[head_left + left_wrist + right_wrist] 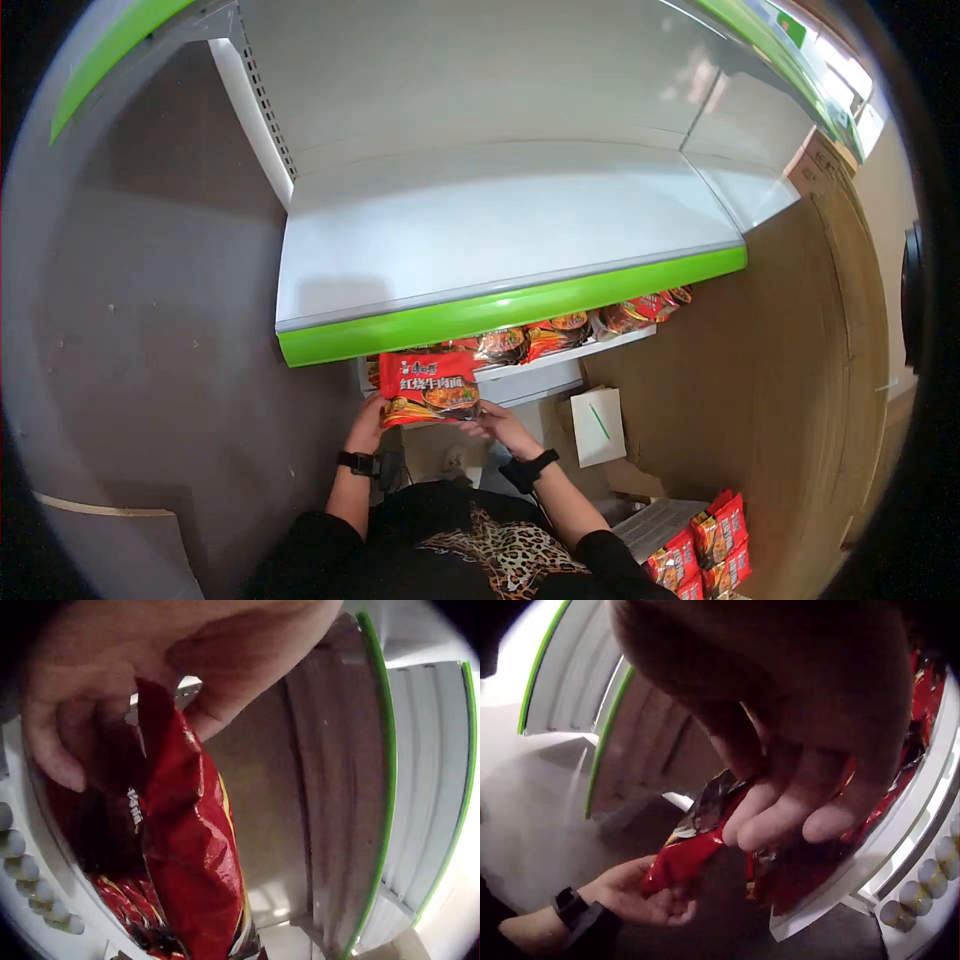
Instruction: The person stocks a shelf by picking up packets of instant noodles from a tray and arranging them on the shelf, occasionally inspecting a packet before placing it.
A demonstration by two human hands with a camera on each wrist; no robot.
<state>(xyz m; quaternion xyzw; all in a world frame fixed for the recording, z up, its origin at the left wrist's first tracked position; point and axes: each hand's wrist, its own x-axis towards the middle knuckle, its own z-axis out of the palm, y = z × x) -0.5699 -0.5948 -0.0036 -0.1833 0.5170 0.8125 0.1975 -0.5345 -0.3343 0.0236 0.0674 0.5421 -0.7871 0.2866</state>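
A red packet of instant noodles (432,389) is held between my two hands just below the green front edge of the shelf. My left hand (369,416) grips its left end; in the left wrist view the thumb and fingers of the left hand (97,690) close round the crimped end of the packet (191,855). At the other end my right hand (492,422) pinches the packet's lower right corner. Seen from the right wrist, the right hand's curled fingers (780,814) cover part of the packet (694,851).
Under the bare white upper shelf (500,220), more noodle packets (560,332) stand in a row on a lower shelf. Several packets (705,545) lie stacked at lower right. Tall cardboard (770,370) stands along the right, a grey panel (150,300) on the left.
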